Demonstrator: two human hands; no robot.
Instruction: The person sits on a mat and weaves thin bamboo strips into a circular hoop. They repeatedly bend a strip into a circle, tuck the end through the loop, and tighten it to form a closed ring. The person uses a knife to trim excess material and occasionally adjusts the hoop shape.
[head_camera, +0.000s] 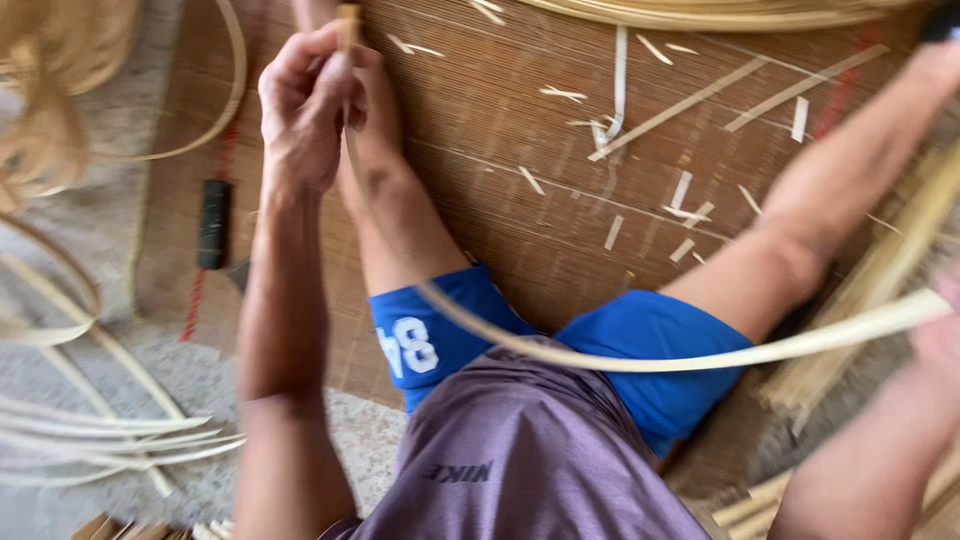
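the left hand (305, 105) is raised at the far left of the mat, its fingers curled tight around one end of a long pale flat bamboo strip (600, 358), the tip of which pokes out just above the fist; from there the strip runs down along the inner side of the left forearm, sweeps in a low curve across the lap just above the blue shorts (655, 360), and rises to the right edge, where the right hand (943, 335) meets it; that hand is blurred and half cut off by the frame, so i cannot tell whether it grips the strip or only rests against it; the strip hangs clear of the mat along its middle, touching or nearly touching the shorts; below the shorts, nearest the camera, is a greyish-purple shirt (520, 460); the person sits on a brown woven reed mat (500, 130) with legs spread, the right leg stretched toward the far right; short pale bamboo offcuts (690, 190) lie scattered over the far middle of the mat; a dark cylindrical tool handle (213, 224) lies on the mat left of the left arm, beside a red cord; further left, on grey flooring, loose thin bamboo strips (110, 435) curve and fan out; a bundle of straight bamboo splints (880, 290) lies along the right side, under the right forearm.
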